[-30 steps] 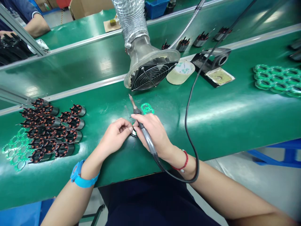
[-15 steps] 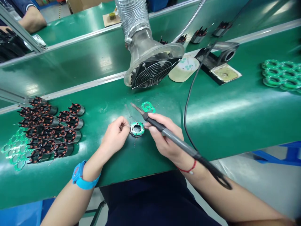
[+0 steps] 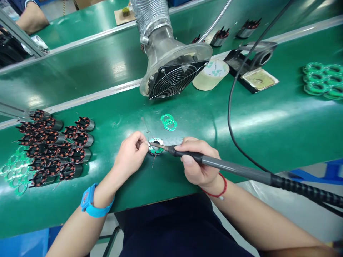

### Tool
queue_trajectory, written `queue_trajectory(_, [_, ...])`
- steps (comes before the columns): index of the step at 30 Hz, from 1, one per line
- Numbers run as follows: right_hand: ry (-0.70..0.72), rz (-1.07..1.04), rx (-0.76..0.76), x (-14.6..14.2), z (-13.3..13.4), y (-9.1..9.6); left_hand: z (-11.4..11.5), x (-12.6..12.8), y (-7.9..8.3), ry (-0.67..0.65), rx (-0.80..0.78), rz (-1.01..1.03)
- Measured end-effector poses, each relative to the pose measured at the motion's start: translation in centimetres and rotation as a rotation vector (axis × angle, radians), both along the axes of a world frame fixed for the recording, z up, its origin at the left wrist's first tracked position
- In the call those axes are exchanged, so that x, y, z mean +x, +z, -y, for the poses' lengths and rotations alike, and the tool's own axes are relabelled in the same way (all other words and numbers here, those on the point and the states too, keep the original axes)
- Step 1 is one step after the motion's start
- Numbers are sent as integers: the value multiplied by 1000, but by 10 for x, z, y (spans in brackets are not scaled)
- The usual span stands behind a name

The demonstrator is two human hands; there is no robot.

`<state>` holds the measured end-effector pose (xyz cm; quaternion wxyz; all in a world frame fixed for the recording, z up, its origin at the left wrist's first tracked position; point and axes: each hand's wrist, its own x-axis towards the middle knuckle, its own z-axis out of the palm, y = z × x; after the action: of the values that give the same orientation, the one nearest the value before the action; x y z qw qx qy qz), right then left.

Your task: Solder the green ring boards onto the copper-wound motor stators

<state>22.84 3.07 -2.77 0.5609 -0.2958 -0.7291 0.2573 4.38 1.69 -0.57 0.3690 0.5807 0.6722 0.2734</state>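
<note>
A small round motor stator with a green ring board (image 3: pixel 156 146) stands on the green bench (image 3: pixel 171 117) in front of me. My right hand (image 3: pixel 199 164) is closed around a grey soldering iron (image 3: pixel 214 163) held almost level, its tip resting on the ring board. My left hand (image 3: pixel 131 151) is pinched just left of the stator; a thin solder wire may be in its fingers, too fine to make out. A loose green ring board (image 3: pixel 168 122) lies just behind the stator.
A fume-extraction fan on a ribbed hose (image 3: pixel 174 67) hangs behind the stator. Several wound stators (image 3: pixel 53 146) are piled at left over green board scrap. An iron stand with sponge (image 3: pixel 254 71), a tape roll (image 3: pixel 211 73) and stacked green rings (image 3: pixel 321 78) sit at right. Another person's arm (image 3: pixel 29 18) is at far left.
My right hand has swung the soldering iron from pointing up and away down to level, bringing its tip onto the stator's ring board. The left hand has stayed pinched beside the stator.
</note>
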Motion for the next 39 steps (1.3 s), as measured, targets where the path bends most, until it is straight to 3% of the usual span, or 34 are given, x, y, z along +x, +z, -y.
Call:
queue_trajectory(5, [-57, 109, -125, -3, -1, -2, -1, 0, 1, -10, 0, -14])
queue_trajectory(12, [229, 523, -91, -14, -10, -2, -3, 0, -3, -6, 18, -2])
queue_trajectory(16, [179, 537, -105, -14, -12, -5, 1, -6, -6, -9, -44, 75])
queue_trajectory(19, [94, 510, -104, -11, -14, -6, 5, -13, -2, -148, -89, 15])
queue_trajectory(22, [106, 489, -90, -8, -15, -6, 7, -18, 3, -239, -45, -85])
queue_trajectory(27, [115, 510, -45, -10, -13, -8, 5, -19, 5, -146, 65, 20])
queue_trajectory(32, [117, 546, 30, -13, -10, -7, 5, -17, -1, -75, -2, 166])
queue_trajectory(36, [195, 515, 134, -13, -7, -6, 6, -16, 0, -67, -9, 182])
queue_trajectory(39, [148, 548, 137, -13, -6, -7, 7, -15, 0, -57, -5, 164])
